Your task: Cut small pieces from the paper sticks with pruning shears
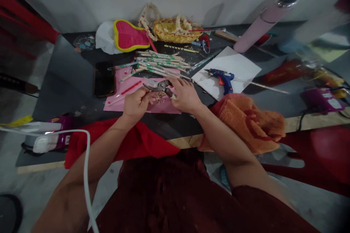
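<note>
Steel pruning shears (158, 86) sit clamped in the right hand (185, 95), the left hand (137, 104) close beside, positioned over pink paper (170, 107) that collects wood chips (160, 96).

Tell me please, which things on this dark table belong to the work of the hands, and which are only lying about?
With the work: steel pruning shears with dark handles in the right hand, close to the left hand; small cut wooden pieces on a flat pink sheet; long green-striped wooden sticks.

Lying about: blue hot glue gun; woven yellow basket; orange towel; pale pink roll.
</note>
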### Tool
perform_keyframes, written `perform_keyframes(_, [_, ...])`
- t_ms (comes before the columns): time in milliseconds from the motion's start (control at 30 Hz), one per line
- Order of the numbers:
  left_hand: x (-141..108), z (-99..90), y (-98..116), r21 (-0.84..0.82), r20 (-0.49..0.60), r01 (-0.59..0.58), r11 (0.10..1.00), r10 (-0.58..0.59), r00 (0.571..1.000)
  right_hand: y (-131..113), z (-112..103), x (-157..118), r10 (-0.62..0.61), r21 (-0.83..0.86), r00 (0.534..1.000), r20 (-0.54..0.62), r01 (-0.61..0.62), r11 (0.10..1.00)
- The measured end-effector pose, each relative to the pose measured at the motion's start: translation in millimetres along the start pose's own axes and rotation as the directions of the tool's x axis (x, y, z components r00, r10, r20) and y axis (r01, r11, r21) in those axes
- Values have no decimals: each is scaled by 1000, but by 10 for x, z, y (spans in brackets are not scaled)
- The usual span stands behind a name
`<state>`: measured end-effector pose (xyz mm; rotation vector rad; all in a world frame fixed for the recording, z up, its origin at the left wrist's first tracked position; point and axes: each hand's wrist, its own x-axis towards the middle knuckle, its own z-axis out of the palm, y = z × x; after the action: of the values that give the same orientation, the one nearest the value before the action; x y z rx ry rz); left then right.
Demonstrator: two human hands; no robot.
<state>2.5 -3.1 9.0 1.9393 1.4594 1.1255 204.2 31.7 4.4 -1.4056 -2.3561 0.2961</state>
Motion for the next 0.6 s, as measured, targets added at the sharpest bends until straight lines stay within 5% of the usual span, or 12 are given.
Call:
perform_keyframes(100, [8,2,32,-85,78,43,995,-36,996,24,15,0,-7,-27,1000,2,7,1000])
perform_keyframes(233, [11,-5,49,-366,235,245,898,-165,958,81,9,11,-47,-25,999,27,48,999])
perform_keyframes(400, [3,-53,58,-604,485,529,597,-252,838,122,14,12,-127,29,991,32,126,992])
perform_keyframes(600, [10,-149,60,-631,722,706,322,-89,686,139,6,11,-221,116,974,53,213,970])
